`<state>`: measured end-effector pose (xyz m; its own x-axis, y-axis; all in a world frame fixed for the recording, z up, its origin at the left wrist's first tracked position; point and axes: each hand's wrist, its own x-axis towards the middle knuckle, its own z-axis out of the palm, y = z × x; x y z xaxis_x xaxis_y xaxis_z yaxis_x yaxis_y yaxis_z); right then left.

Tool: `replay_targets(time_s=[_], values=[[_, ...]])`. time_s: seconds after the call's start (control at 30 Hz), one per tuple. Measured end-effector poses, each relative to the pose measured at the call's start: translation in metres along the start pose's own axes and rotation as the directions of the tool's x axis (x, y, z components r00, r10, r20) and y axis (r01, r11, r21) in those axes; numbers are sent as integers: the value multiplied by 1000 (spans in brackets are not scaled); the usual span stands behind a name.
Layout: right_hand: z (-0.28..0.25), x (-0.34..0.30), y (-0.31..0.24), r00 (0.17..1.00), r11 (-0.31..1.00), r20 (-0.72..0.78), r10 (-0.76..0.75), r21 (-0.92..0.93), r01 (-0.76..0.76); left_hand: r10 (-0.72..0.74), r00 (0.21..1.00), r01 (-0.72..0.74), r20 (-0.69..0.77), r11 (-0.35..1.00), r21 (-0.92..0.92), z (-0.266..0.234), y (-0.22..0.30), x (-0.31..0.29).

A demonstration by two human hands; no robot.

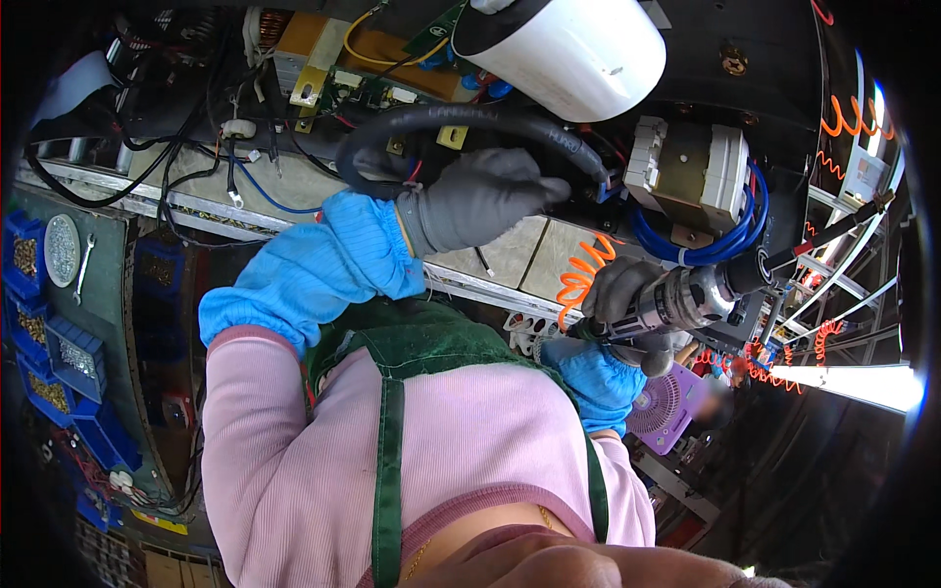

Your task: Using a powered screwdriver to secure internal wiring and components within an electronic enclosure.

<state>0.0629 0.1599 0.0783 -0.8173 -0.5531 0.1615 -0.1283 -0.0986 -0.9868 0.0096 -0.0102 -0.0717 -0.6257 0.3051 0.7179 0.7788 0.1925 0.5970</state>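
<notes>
My left hand (480, 201), in a dark grey glove with a blue sleeve cover, is at the lower edge of an open equipment chassis. Its fingers are curled, and whatever they grip is hidden behind the glove. A thick black cable (431, 122) loops just above this hand, toward a white-and-metal block-shaped component (686, 171) with blue wires (720, 250). Lower right, my right hand (627, 299), gloved too, wraps round a silver and black power driver (676, 299). The driver's dark nose points right, away from the chassis.
A white cylinder (578, 59) stands in the chassis near circuit boards (372, 88) and loose wires (230, 167). Blue bins of small parts (74, 353), a dish of hardware (62, 251) and a wrench (85, 267) are at left. Orange coiled hose (586, 269) hangs between my hands; a purple fan (664, 410) sits beyond.
</notes>
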Motion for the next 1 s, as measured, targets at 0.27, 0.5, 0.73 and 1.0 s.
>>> replay_targets(time_s=[0.27,0.5,0.73,1.0], values=[[0,0,-1,997,998,-46,67,-13,-67,-381,909,280,-172,860,-427,8,10,-17],[-2,-2,1,992,992,-43,121,37,-119,-487,759,648,433,491,-583,-23,7,2],[-4,-2,2,996,996,1,84,32,-84,73,996,-68,58,994,-84,-19,-8,8],[-8,-1,2,996,997,35,80,20,-81,99,993,-96,70,994,-45,-25,-7,10]])
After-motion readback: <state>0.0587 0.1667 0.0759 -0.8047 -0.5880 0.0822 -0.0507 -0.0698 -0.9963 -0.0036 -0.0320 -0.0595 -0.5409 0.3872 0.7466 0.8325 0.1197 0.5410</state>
